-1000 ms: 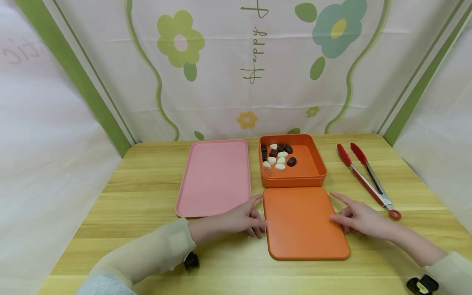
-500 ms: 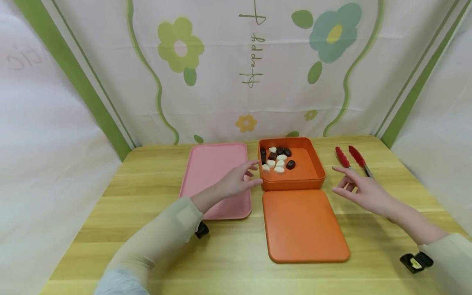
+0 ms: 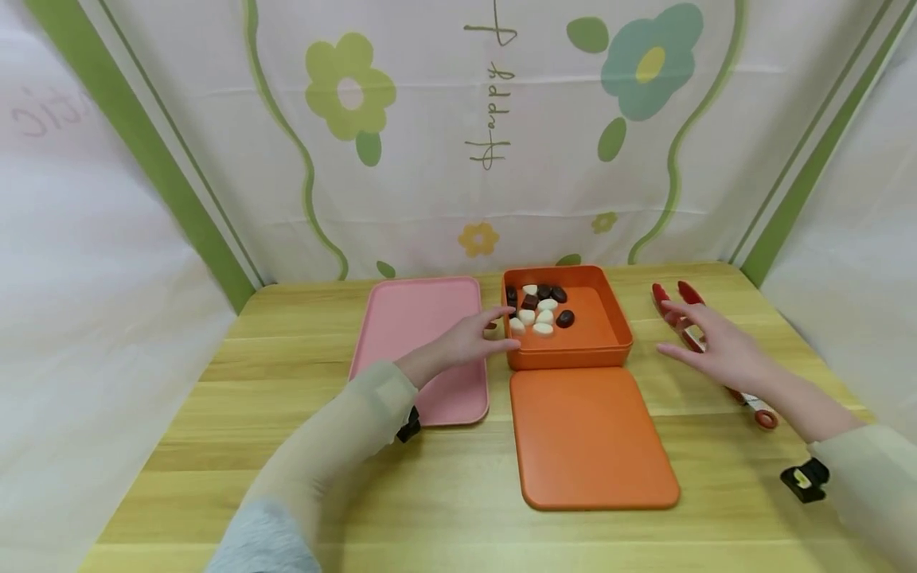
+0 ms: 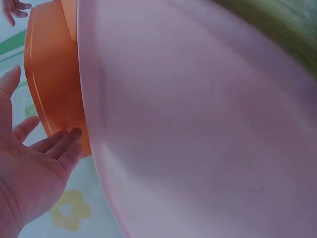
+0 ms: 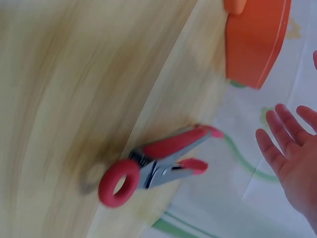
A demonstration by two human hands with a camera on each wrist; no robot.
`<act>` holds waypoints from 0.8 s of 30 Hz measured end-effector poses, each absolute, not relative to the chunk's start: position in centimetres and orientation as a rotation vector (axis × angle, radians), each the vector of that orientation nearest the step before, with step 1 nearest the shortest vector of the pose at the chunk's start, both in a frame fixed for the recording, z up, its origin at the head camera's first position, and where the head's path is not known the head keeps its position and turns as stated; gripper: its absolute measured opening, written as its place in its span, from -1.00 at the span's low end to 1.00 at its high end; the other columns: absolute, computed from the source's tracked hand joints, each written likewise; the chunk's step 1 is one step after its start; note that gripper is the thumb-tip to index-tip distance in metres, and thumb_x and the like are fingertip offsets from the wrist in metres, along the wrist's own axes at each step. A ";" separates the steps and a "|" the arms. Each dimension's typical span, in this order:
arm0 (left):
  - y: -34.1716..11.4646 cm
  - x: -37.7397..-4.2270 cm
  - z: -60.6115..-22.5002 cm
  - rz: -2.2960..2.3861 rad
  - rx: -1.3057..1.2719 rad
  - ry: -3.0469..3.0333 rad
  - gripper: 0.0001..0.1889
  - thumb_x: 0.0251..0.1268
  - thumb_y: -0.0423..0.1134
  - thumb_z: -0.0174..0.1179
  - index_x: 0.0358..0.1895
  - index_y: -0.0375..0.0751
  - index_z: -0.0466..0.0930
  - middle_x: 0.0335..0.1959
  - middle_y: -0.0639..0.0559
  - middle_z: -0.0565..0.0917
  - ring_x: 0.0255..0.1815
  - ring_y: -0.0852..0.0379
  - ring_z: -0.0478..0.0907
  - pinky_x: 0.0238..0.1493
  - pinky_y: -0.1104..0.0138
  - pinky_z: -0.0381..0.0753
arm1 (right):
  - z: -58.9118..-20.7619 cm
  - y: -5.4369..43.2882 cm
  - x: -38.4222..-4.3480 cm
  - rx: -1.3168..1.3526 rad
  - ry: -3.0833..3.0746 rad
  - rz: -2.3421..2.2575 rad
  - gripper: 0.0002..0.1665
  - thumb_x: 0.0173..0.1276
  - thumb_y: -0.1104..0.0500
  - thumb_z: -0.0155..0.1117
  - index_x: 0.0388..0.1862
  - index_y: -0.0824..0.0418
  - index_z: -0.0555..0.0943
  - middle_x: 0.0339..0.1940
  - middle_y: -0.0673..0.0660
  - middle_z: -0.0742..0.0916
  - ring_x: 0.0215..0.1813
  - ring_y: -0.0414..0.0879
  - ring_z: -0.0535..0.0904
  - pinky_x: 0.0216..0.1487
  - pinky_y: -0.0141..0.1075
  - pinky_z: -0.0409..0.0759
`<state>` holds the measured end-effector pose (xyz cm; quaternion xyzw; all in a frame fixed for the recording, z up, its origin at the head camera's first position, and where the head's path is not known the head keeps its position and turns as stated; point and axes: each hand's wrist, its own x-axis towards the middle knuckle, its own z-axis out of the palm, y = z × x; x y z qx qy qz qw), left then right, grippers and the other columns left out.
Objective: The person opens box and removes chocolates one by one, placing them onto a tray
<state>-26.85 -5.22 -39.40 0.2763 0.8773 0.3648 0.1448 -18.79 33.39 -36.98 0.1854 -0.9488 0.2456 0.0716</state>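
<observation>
An orange box (image 3: pixel 569 358) stands lidless at the back, with several dark brown and white chocolate-like pieces (image 3: pixel 544 317) toward its left side. Its flat orange lid (image 3: pixel 595 442) lies on the table in front of it. My left hand (image 3: pixel 469 341) is at the box's left wall, thumb and fingers apart, fingertips right at the rim and holding nothing. Spread and empty, my right hand (image 3: pixel 723 350) hovers to the right of the box. It partly covers the red-and-steel tongs (image 3: pixel 764 418) in the head view; the right wrist view shows the tongs (image 5: pixel 163 158) apart from the fingers.
A pink tray (image 3: pixel 415 306) lies left of the box, under my left forearm in the head view. Behind the wooden table (image 3: pixel 279 382) hangs a white cloth (image 3: pixel 430 159) with printed flowers. More cloth closes off both sides.
Both hands have left the lid's sides and moved up toward the box. The left has reached its left wall; the right is now over the tongs' area. Lid and box stay put.
</observation>
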 end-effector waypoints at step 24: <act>-4.9 -27.5 -39.9 1.145 0.660 2.455 -0.30 0.27 0.03 0.30 0.44 -0.01 0.27 0.48 -0.05 0.25 0.48 0.01 0.14 0.42 0.10 0.17 | -41.6 38.8 -19.8 0.211 -2.969 0.663 0.14 0.30 -0.20 0.32 0.48 0.50 0.02 0.30 0.65 0.23 0.26 0.55 0.16 0.07 0.43 0.21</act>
